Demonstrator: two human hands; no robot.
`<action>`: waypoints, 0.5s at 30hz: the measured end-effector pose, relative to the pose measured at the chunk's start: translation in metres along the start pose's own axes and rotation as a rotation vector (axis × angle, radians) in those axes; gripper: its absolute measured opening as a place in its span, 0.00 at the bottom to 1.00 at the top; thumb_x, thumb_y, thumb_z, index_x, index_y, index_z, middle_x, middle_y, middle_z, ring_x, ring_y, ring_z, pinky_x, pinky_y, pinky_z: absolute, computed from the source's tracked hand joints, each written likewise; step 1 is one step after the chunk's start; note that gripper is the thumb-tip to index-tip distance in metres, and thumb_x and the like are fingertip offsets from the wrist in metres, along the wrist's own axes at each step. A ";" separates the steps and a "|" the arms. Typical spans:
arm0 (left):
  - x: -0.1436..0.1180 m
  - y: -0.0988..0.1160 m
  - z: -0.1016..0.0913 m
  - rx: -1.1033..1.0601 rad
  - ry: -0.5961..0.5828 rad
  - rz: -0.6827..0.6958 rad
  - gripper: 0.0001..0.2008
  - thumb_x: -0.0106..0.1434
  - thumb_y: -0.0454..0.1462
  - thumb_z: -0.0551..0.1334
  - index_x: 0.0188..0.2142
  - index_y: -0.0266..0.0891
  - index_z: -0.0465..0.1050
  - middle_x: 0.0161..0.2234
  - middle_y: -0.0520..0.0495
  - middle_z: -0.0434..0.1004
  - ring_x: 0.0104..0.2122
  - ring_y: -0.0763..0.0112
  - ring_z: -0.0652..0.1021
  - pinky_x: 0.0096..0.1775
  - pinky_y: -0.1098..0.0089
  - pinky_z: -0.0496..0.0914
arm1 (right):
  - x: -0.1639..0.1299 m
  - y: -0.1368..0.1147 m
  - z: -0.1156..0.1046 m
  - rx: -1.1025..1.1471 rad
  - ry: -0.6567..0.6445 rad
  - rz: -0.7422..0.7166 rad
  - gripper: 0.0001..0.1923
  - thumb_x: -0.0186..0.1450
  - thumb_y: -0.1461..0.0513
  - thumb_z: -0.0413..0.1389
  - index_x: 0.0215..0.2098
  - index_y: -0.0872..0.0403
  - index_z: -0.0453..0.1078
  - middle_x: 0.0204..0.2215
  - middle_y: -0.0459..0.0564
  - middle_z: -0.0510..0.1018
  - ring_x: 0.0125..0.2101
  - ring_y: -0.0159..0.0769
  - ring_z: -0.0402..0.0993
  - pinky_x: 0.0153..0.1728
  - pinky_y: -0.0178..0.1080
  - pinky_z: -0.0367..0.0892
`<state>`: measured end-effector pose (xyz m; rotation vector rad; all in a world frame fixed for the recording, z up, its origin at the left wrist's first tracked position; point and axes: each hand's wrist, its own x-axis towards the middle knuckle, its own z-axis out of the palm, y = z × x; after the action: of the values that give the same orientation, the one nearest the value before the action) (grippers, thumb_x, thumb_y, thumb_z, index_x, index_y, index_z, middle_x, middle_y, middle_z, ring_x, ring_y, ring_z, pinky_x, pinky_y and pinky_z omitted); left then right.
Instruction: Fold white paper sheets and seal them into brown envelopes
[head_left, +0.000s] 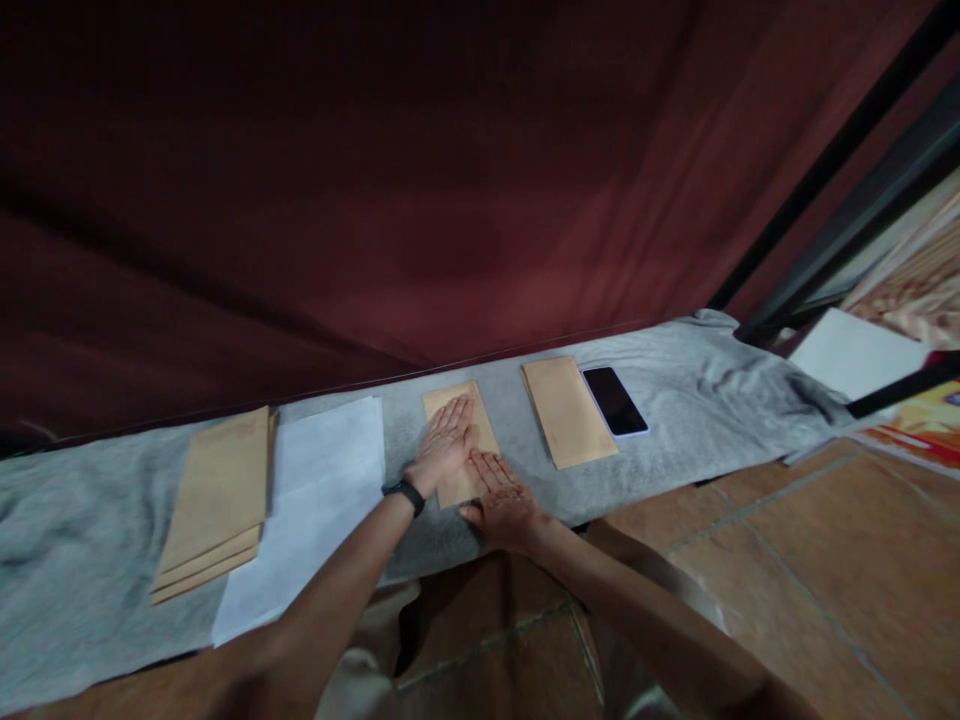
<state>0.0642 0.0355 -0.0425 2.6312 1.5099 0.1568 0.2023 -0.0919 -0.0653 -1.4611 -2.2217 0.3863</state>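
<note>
Landmark: centre envelope (459, 440), brown, lying flat on grey cloth (675, 400) over the table.
Left hand (444, 445): I see it palm-down on the envelope, fingers (457, 415) straight, close together, pressed flat; nothing gripped. Black wristband (405, 493) at wrist.
Right hand (504, 497): palm-down on near right corner of the envelope, partly on cloth; fingers (491, 468) flat, slightly spread; nothing gripped.
White sheets (315, 500): just left of the envelope, approx. flat.
Envelope stack (217, 500): further left, touching the white sheets' left edge; several brown envelopes, edges fanned at near end.
Second envelope (568, 410): right of the centre envelope, apart from it, single, flat.
Phone (614, 400): just right of second envelope, screen dark, face up.
Curtain (375, 180): dark red, behind the envelope, along far cloth edge.
Floor (787, 560): tiled, nearer than the envelope, to the right.
</note>
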 end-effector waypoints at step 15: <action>0.055 -0.009 0.008 0.077 -0.016 0.002 0.31 0.74 0.43 0.39 0.71 0.33 0.52 0.71 0.43 0.52 0.71 0.64 0.53 0.70 0.59 0.48 | 0.009 0.004 -0.026 -0.048 -0.220 -0.050 0.40 0.70 0.49 0.55 0.70 0.67 0.54 0.70 0.66 0.54 0.70 0.49 0.50 0.70 0.48 0.48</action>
<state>0.0855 0.0874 -0.0496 2.6863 1.5390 0.0792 0.2156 -0.0829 -0.0428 -1.4445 -2.4509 0.5018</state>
